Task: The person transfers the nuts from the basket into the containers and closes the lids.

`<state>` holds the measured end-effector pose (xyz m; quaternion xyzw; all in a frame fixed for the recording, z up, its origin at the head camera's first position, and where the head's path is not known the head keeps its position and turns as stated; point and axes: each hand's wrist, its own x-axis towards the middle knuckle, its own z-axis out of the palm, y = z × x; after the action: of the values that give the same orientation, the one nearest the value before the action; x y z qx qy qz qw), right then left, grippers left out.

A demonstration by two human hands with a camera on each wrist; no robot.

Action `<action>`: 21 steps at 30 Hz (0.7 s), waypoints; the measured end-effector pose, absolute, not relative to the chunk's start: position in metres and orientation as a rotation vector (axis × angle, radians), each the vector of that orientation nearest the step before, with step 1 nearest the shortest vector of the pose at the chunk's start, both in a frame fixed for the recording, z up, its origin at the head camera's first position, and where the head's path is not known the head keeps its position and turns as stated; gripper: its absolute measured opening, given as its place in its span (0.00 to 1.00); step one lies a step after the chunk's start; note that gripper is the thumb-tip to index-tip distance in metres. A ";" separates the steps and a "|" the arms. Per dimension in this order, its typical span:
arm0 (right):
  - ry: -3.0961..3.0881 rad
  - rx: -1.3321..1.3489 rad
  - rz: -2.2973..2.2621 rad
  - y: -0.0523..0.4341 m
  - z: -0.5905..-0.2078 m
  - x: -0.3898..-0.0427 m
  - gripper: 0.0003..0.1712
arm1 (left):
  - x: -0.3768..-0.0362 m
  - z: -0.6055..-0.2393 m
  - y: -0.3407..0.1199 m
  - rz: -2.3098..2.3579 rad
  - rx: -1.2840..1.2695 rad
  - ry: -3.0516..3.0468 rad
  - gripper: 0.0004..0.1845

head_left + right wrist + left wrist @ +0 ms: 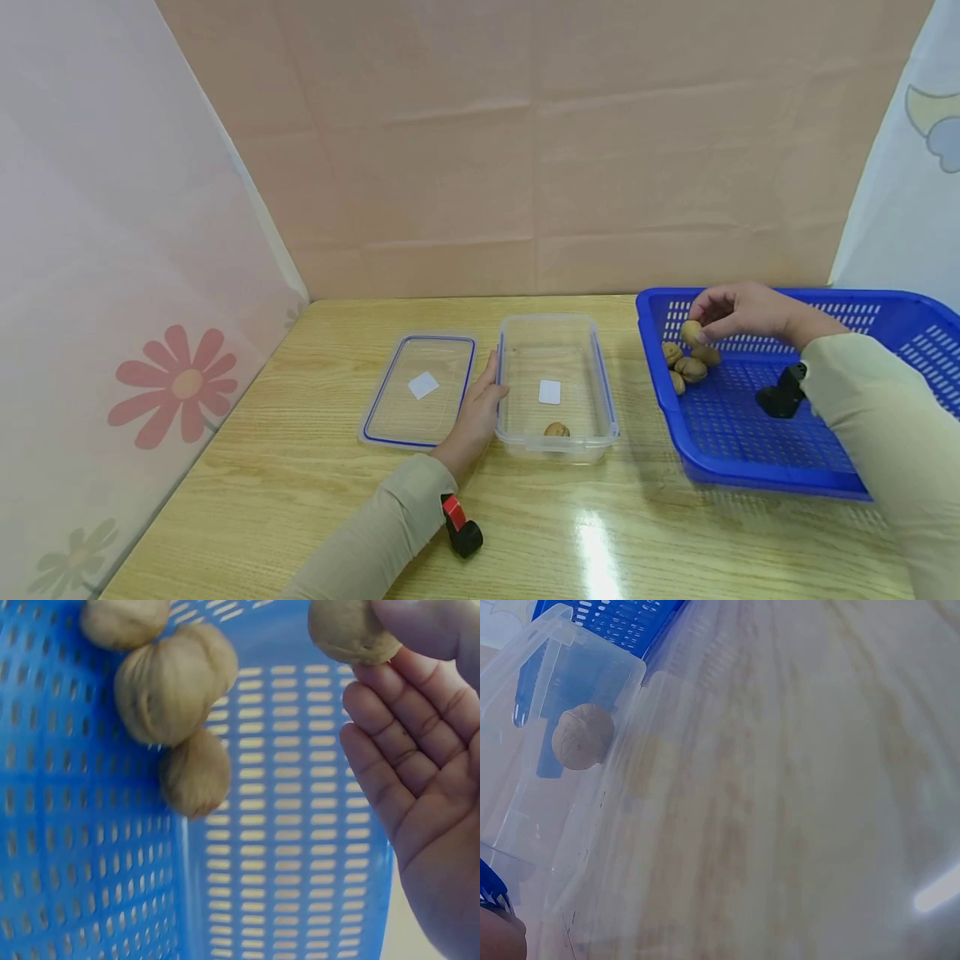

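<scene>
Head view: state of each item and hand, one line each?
clear container: open, one walnut inside
lid: off, flat on the table beside the container
blue basket: holds four loose walnuts
held walnut: pinched above the basket
left hand: resting against the container's side
right hand: pinching the walnut

Wooden table (315, 467), glare at 6 o'clock; beige wall (540, 150) at 12; flowered curtain (112, 333) at 9.

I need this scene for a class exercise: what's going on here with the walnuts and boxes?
A person's right hand pinches a walnut above the blue basket, where four more lie. The left hand rests against the clear container, which holds one walnut. Its lid lies beside it on the wooden table.
</scene>
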<state>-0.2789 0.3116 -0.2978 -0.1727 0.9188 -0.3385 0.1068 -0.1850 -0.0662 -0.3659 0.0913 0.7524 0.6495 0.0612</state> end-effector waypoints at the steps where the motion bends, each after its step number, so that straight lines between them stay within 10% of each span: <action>1: 2.700 -0.509 -1.014 0.311 -0.297 -0.279 0.18 | -0.185 -0.366 -0.066 1.961 0.270 2.278 0.32; 21: 2.647 -0.644 -1.197 0.277 -0.268 -0.271 0.17 | -0.192 -0.377 -0.063 1.973 0.228 2.263 0.32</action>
<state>-0.2709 0.2774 -0.2684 -0.2157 0.8866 -0.4008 0.0827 -0.1922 -0.0634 -0.3772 0.0755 0.7500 0.6539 0.0651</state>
